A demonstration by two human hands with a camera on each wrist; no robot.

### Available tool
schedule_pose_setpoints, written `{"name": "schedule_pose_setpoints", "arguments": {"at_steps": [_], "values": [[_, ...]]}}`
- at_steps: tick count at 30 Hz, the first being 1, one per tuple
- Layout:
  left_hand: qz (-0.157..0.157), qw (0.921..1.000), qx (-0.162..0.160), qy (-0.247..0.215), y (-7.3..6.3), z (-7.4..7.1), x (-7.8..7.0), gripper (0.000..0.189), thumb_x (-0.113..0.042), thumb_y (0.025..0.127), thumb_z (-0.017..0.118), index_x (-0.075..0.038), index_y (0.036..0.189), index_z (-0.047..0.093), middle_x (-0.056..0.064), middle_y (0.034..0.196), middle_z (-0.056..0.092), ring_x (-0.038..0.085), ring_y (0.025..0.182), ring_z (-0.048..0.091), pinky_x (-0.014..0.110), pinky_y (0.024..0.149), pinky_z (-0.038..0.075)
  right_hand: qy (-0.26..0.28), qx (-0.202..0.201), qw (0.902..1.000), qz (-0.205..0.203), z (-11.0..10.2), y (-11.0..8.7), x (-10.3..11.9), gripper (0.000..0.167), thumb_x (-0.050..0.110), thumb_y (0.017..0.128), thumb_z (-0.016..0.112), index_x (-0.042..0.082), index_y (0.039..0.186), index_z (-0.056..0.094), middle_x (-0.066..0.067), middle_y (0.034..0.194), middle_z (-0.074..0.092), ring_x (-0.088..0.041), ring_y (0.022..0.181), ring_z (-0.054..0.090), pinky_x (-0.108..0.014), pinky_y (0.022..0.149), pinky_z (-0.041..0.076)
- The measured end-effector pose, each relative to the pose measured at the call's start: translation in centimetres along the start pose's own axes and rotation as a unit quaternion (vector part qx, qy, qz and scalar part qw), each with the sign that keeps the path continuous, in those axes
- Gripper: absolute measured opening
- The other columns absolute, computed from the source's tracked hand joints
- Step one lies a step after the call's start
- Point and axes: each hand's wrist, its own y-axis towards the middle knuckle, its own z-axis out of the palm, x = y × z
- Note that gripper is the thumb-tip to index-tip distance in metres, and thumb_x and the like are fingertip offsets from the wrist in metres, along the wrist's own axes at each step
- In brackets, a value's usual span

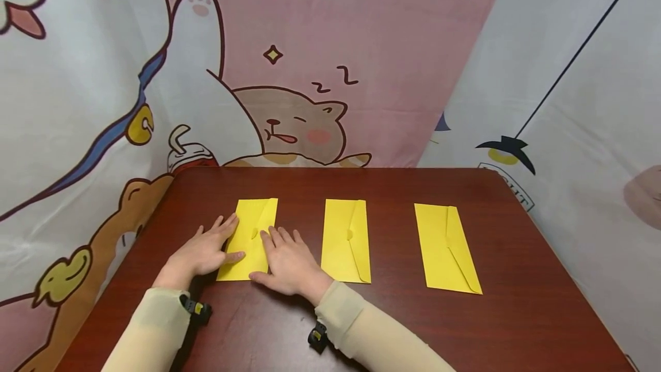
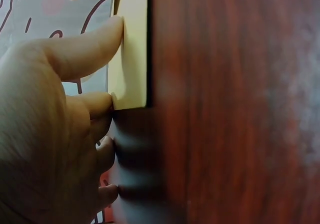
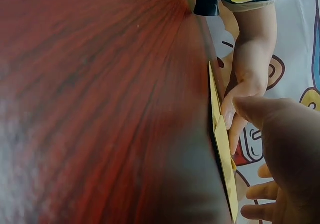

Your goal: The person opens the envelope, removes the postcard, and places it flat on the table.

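A yellow envelope (image 1: 256,215) with a pointed flap and a small rounded tab at its middle lies flat at the left of the table. My left hand (image 1: 202,251) rests along its left edge, fingers spread and thumb extended onto the paper. Along its right edge is my right hand (image 1: 293,264), palm down with fingers extended and its thumb near the lower corner. In the left wrist view, the thumb and a fingertip touch the envelope (image 2: 134,63). Seen edge-on in the right wrist view, the envelope (image 3: 223,149) looks thin, with its flap lifted slightly.
Two more yellow envelopes lie to the right: a middle one (image 1: 338,240) beside my right hand and a far one (image 1: 439,245), slightly turned. All rest on a dark red-brown wooden table (image 1: 397,326). A cartoon-printed cloth (image 1: 392,62) hangs behind and beside the table.
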Motion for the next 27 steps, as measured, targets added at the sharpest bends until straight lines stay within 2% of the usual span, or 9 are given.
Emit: {"name": "schedule_pose_setpoints", "arguments": {"at_steps": [19,27], "values": [[-0.004,0.9998,0.019,-0.001,0.1,-0.1,0.0,0.101,-0.060,0.097,0.064,-0.002,0.167,0.023,0.016,0.175,0.016,0.047,0.158,0.012,0.076,0.119,0.004,-0.006,0.008,0.9999,0.006,0.4,0.6,1.5,0.091,0.070,0.101,0.053,0.006,0.164,0.038,-0.014,0.162,0.046,-0.029,0.148,0.046,-0.052,0.120,0.035],[0.000,0.9998,0.021,0.002,0.2,0.1,0.2,0.101,-0.061,0.098,0.063,-0.002,0.168,0.021,0.016,0.175,0.015,0.047,0.158,0.011,0.076,0.118,0.004,-0.010,0.012,0.9996,0.023,0.6,0.9,1.8,0.089,0.067,0.101,0.056,0.006,0.163,0.038,-0.013,0.160,0.049,-0.027,0.146,0.048,-0.050,0.119,0.037]]}}
